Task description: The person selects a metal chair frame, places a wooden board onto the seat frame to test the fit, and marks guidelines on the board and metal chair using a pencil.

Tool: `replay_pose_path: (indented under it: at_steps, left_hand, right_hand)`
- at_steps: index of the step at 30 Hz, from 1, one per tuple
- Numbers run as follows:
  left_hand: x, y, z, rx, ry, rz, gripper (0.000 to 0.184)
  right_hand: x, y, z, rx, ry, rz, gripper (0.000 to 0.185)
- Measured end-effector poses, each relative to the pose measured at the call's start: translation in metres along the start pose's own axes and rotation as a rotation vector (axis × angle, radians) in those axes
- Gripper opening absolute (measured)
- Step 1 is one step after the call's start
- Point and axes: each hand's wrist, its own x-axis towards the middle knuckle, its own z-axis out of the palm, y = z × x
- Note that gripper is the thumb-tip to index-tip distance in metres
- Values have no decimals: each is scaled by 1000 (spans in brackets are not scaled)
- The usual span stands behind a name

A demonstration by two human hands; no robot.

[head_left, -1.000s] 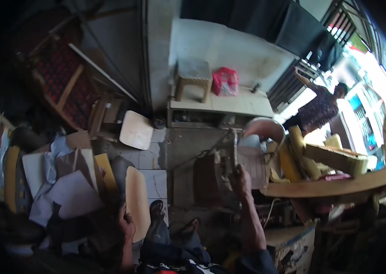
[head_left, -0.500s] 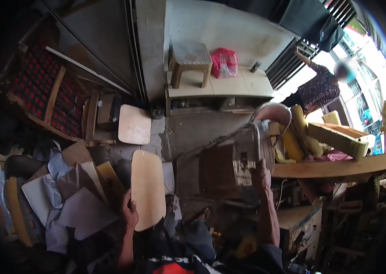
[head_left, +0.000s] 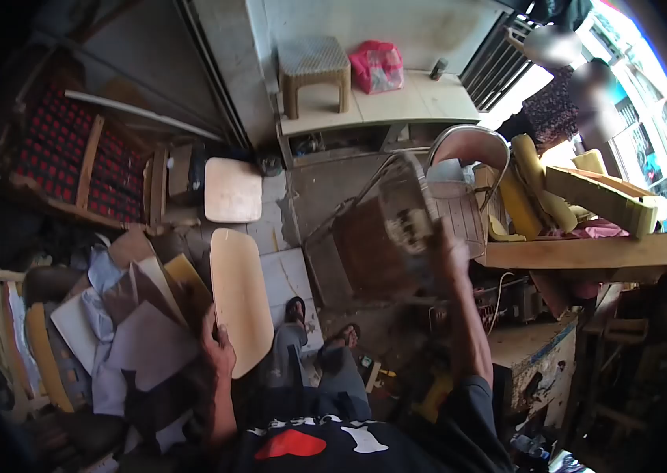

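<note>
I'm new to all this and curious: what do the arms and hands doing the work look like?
Human ones: the left hand and blurred right hand show no gloves; the forearms are bare. A short, dark fabric sleeve is on the right; the left sleeve is too shadowed to make out.

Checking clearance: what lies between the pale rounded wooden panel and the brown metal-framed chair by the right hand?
In the head view, white tiles and a sandalled foot separate panel and chair.

On the black shirt (head_left: 337, 453), 1 red heart (head_left: 292, 444) beside 1 white I-like mark (head_left: 369, 441), plus unreadable white lettering (head_left: 302, 423)
</note>
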Motion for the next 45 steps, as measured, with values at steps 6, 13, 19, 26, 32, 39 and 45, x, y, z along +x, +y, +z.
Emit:
replay_pose_path:
  at_steps: [6,13,19,26,32,39,45]
  left_hand:
    - [11,2,6,-59,37,66,38]
    - [39,-30,11,-158,-70,87,41]
    - [77,-8,7,-122,10,110,54]
    - [61,24,-38,-107,261,37,55]
    - [45,84,-39,-120,242,109,53]
    - [36,182,-35,-424,263,309,62]
    - [21,222,-36,-335,277,322,54]
  right_hand:
    - [-6,7,7,440,-304,236,78]
    - [-46,-166,-18,341,-147,397,62]
    - [-54,-245,139,799,-258,224,62]
    - [-53,-239,173,922,-349,134,98]
    - [-74,-176,75,955,-215,309,67]
    - [-87,-116,15,1296,-310,384,46]
    - [-101,-95,-45,1375,-277,375,55]
